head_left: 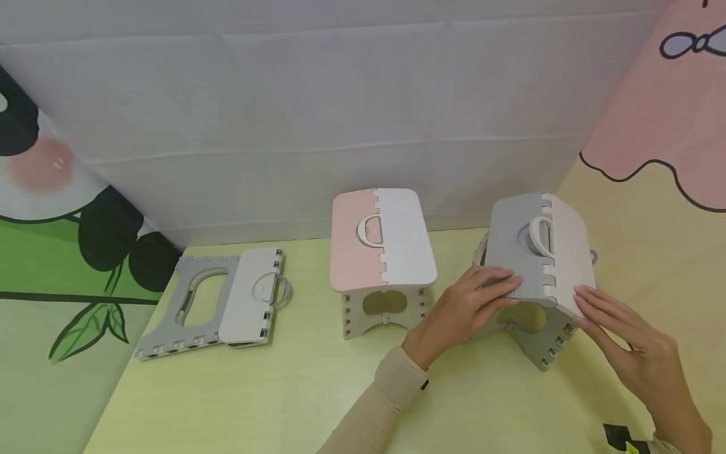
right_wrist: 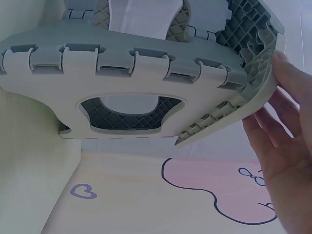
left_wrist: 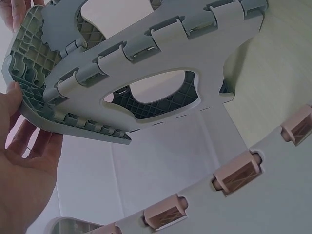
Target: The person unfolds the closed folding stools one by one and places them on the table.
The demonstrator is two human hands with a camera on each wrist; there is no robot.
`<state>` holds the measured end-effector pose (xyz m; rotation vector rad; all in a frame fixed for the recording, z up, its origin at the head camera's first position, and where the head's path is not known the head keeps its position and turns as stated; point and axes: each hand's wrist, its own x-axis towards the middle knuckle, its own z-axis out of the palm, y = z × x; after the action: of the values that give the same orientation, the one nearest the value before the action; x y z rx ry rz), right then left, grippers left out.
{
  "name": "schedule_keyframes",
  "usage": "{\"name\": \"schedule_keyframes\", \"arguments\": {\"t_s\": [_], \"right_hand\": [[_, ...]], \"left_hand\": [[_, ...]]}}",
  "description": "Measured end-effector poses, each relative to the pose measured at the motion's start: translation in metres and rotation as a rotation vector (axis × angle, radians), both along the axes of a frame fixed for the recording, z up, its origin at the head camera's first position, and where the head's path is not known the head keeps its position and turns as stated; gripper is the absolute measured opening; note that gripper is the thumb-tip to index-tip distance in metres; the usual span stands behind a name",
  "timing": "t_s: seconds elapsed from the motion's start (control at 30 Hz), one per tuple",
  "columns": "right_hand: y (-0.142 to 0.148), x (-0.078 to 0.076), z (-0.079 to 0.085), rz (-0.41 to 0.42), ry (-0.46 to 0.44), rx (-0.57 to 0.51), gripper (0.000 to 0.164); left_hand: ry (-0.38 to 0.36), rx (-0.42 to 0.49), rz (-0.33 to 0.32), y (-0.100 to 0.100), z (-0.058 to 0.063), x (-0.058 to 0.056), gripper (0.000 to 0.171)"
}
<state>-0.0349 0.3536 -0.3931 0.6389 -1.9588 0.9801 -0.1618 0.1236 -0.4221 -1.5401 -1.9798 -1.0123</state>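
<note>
At the right of the head view, a grey-and-white folding stool (head_left: 518, 243) stands partly unfolded, the two halves of its top meeting in a raised ridge under a white loop handle (head_left: 541, 236). My left hand (head_left: 462, 309) holds the near edge of the grey half, fingers on top. On the white half's near corner, my right hand (head_left: 629, 343) grips the rim. In the left wrist view the thumb (left_wrist: 12, 97) lies at the rim, with the ribbed underside (left_wrist: 31, 53) exposed. The right wrist view shows hinged side panels (right_wrist: 131, 83) below the tilted top.
A pink-and-white stool (head_left: 405, 236) stands unfolded just left of the held one. Farther left, another grey-and-white stool (head_left: 249, 296) lies folded flat on the yellow-green table (head_left: 227, 397). A pale cloth wall (head_left: 340, 113) rises behind, with printed panels on both sides.
</note>
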Motion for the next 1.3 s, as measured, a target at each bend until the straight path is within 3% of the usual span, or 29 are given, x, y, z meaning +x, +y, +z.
{"name": "schedule_keyframes", "arguments": {"t_s": [1.3], "right_hand": [[0.0083,-0.0056,-0.0049,-0.102,-0.037,0.098,0.053]], "left_hand": [[0.094,-0.057,0.099,0.0038,-0.0013,0.0000,0.035]]}}
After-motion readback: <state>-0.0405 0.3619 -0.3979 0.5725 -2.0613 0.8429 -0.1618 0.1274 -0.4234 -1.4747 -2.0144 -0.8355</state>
